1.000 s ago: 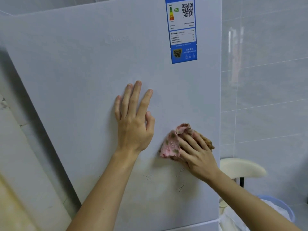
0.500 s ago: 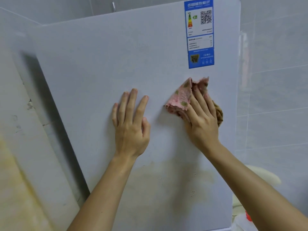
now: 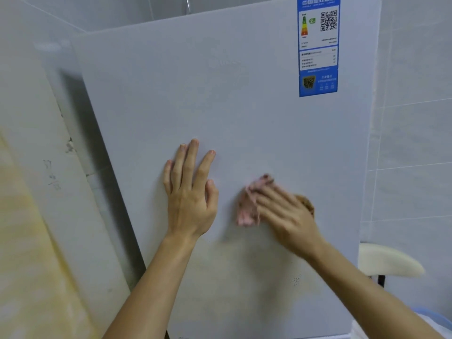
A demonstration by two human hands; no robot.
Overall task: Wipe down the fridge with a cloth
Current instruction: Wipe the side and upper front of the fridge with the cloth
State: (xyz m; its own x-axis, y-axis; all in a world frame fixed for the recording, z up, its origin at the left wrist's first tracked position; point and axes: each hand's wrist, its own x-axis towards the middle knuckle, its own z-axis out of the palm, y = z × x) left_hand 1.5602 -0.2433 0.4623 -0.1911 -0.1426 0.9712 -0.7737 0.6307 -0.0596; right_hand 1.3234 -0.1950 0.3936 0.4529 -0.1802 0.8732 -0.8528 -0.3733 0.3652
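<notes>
The white fridge door (image 3: 232, 99) fills the middle of the view, with a blue energy label (image 3: 318, 45) at its top right. My left hand (image 3: 189, 192) lies flat on the door, fingers spread and pointing up, holding nothing. To its right, my right hand (image 3: 286, 216) presses a crumpled pink cloth (image 3: 248, 207) against the door; both are motion-blurred. A brownish part of the cloth shows past the knuckles. A faint yellowish stain and small dark specks (image 3: 296, 281) mark the door below the hands.
A white and yellowed wall (image 3: 36, 216) stands close on the left, with a dark gap between it and the fridge. Grey wall tiles (image 3: 411, 118) are on the right. A cream stool seat (image 3: 389, 261) sits at lower right beside the fridge.
My right hand has swept the cloth from lower on the door up toward the label and back down beside my left hand. The left hand stays flat on the door.
</notes>
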